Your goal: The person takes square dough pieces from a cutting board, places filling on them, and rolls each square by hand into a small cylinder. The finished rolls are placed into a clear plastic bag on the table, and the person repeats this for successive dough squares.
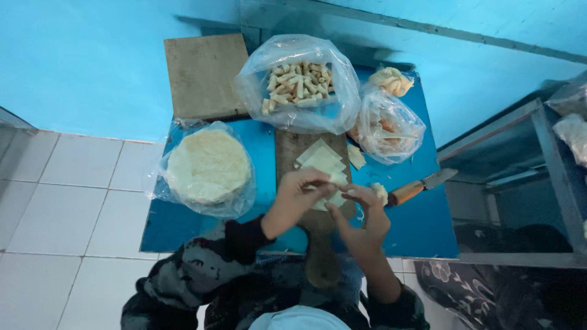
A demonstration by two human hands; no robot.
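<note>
My left hand and my right hand meet over a wooden cutting board on a small blue table. Both hands pinch a pale piece of pastry wrapper, which my fingers partly hide. A stack of square pastry sheets lies on the board just beyond my fingers. A knife with a wooden handle rests on the table to the right of my right hand.
A clear bag of small rolled pastries sits at the back. A bag with a round stack of wrappers lies at the left. Another plastic bag and a second wooden board stand behind. White floor tiles spread left; a metal shelf is at the right.
</note>
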